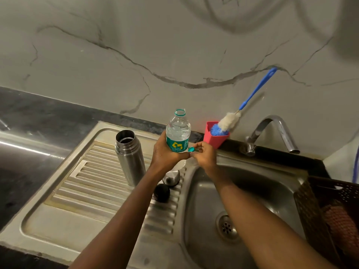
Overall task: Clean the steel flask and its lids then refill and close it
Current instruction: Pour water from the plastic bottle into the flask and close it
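A steel sink unit (64, 230) is set into a dark stone bench (29, 117) against a pale wall veined with grey. Its ribbed drainboard (101, 183) takes up the left half and the basin (242, 191) the right, with the drain (226, 226) near the basin's front. The near left of the drainboard is flat, open steel up to its raised rim.

The steel flask (127, 156) stands upright and uncapped on the far part of the ribs. Just right of it, above the drainboard's right edge, the left hand (167, 152) grips a clear water bottle (177, 133) around its green label, upright and with its neck open. The right hand (204, 156) is beside the bottle, its fingers pinching the small teal cap (191, 149).

Under the left forearm lie the flask's steel lid cup (171, 178) and, nearer, its black stopper (161, 193), both on the ribs by the basin's edge.

At the far ledge a red holder (214, 137) carries a blue-handled bottle brush (252, 96) leaning on the wall. The tap (272, 133) arches over the basin's far right. A brown perforated basket (330, 210) crowds the basin's right side.
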